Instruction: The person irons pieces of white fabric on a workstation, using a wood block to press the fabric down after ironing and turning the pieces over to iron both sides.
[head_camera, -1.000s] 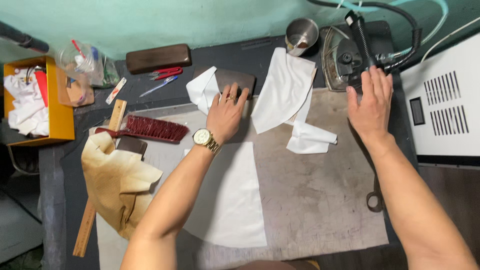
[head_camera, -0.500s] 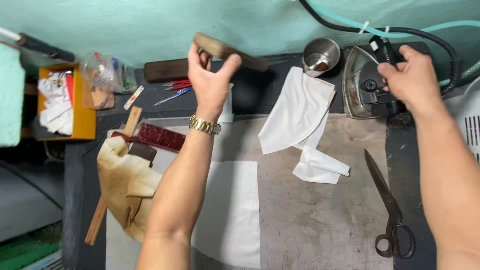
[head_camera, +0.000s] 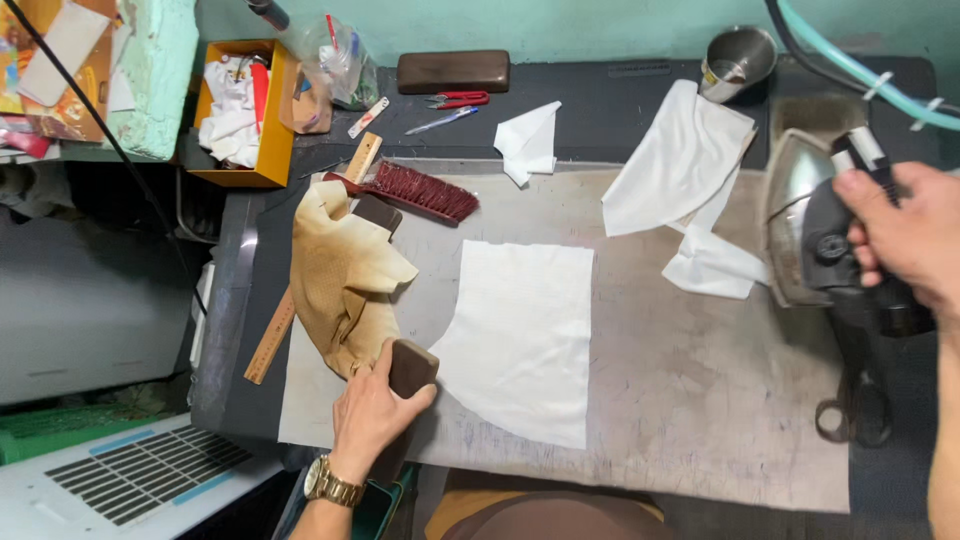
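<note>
At the near left edge of the pressing board (head_camera: 650, 400), left hand (head_camera: 372, 412) is clamped around a dark brown wooden block (head_camera: 411, 366), fingers wrapped over its top, block resting low on the board, just beside the curved corner of the white fabric panel (head_camera: 525, 340). Half a second ago that block was up in the air by the back wall; now it's down at the near edge, so the lift-and-carry is over. Right hand (head_camera: 905, 240) grips the black handle of the steam iron (head_camera: 810, 235), which has come off its rest at the back and now hangs tilted, shiny soleplate facing left, at the right edge of the board above the scissors (head_camera: 850, 415).

Panel: flat, smooth, one rounded corner. Board cover: grey, scorched, worn. Tan pressing cloth (head_camera: 345, 275) crumpled, stained, touching the left hand. Red bristle brush (head_camera: 415, 190) and wooden ruler (head_camera: 300, 290) beyond it. More white fabric pieces (head_camera: 680, 170) bunched at the back right, metal cup (head_camera: 738, 60) near the wall.
</note>
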